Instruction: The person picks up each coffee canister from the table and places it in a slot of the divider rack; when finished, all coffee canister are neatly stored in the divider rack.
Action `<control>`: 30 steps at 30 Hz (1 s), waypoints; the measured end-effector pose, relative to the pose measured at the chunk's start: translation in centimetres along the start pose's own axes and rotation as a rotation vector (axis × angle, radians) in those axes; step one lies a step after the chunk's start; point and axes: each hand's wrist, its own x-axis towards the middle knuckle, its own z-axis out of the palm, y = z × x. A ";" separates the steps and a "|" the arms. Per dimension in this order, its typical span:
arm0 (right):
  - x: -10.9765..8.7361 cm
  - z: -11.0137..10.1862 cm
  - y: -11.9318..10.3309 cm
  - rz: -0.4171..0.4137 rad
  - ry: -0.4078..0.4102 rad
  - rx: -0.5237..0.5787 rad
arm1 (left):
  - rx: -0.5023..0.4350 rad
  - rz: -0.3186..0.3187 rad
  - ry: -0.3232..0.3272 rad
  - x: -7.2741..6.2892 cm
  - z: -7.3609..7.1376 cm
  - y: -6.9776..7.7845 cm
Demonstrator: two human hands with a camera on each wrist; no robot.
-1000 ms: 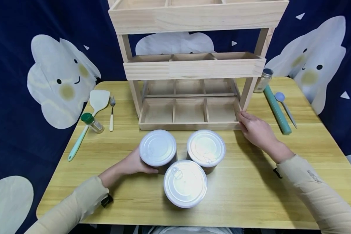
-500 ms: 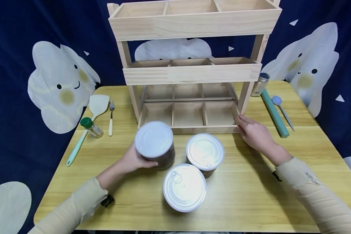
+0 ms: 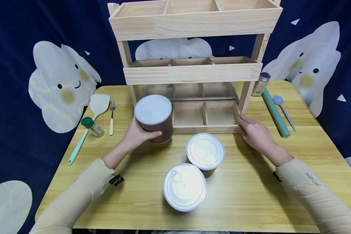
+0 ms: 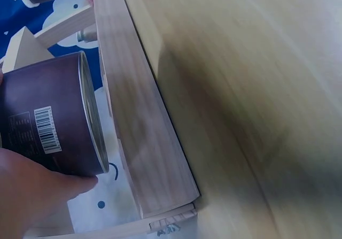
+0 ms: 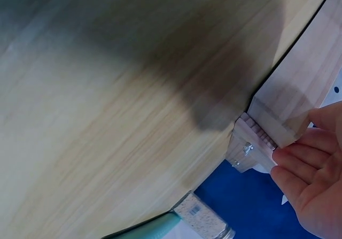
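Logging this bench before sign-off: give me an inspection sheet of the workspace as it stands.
Surface: wooden table.
Job's things: dark can lifted at the wooden rack's front; two cans standing on the table.
Clutter: spatula, fork, spice jar at left; jar, green roll, spoon at right.
Grippers: left hand grips the dark can; right hand touches the rack's corner.
Cables: nothing seen.
Surroundings: blue cloud-print backdrop.
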 end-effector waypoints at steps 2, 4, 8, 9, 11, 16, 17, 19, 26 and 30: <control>0.0 0.0 0.0 0.001 -0.003 0.000 | -0.009 -0.015 0.019 0.5 0.1 -0.2; -0.1 0.0 -0.1 -0.002 -0.002 0.003 | -0.018 -0.026 0.038 1.0 0.2 -0.4; -0.1 0.0 -0.2 -0.009 0.006 0.005 | -0.046 -0.038 0.079 2.0 0.3 -0.9; -0.1 0.0 -0.2 -0.010 0.009 0.006 | -0.053 -0.043 0.091 2.3 0.3 -1.0; -0.1 0.0 -0.2 -0.012 0.014 0.005 | -0.060 -0.053 0.114 2.9 0.3 -1.2; 0.1 0.0 0.0 -0.009 0.018 0.002 | -0.039 -0.079 0.143 4.0 0.3 -1.4; 0.1 0.0 0.0 -0.007 0.017 0.001 | -0.038 -0.081 0.144 4.2 0.4 -1.4; 0.2 -0.1 0.0 -0.005 0.016 0.003 | -0.049 -0.075 0.150 4.6 0.5 -1.6; 0.3 -0.1 0.0 0.000 0.010 0.008 | -0.041 -0.096 0.229 5.7 0.9 -2.2; 0.3 -0.1 0.0 0.001 0.007 0.008 | -0.020 -0.114 0.259 6.2 0.9 -2.7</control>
